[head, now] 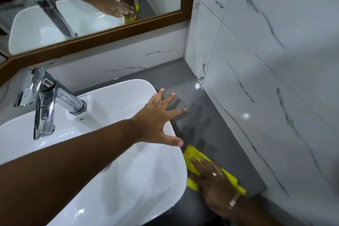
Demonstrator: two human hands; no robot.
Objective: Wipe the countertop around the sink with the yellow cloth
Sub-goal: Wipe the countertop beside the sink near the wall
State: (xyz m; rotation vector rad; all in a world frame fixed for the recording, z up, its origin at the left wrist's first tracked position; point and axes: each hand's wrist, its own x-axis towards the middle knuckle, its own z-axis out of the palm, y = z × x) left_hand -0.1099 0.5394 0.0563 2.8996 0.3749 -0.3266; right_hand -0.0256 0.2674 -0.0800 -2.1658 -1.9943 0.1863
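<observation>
Head view looks down at a bathroom corner. Biggest of all is the white marble-look tiled wall (275, 60) on the right side and at the back. Next in size is the big white shiny sink bowl (128, 180), which sits on top of the flat grey stone desk (183, 82). Above the back wall hangs a brown wooden-framed mirror (110, 33), and both arms show in it. A shiny silver metal tap (44, 101) stands at the back of the sink.

The left hand (157, 117) is open, with its fingers spread wide. It reaches across the sink, and its palm seems to rest on the right rim while the fingers stick out over the grey desk. It holds nothing.

The right hand (214, 180) lies flat on the small bright yellow cloth (192, 156) and presses it down on the desk. The cloth is on the narrow grey strip between the sink and the right wall, near the front edge, and it touches the side of the sink. The hand looks blurry, so it is likely sliding. There is a ring on one finger and a bangle on the wrist.

The job looks partly done. The grey strip farther back is shiny with small bright wet spots near the wall, so it may be wiped already, but that is not sure. The desk behind the tap and on the left side of the sink is mostly hidden, so those parts may be left to wipe.
</observation>
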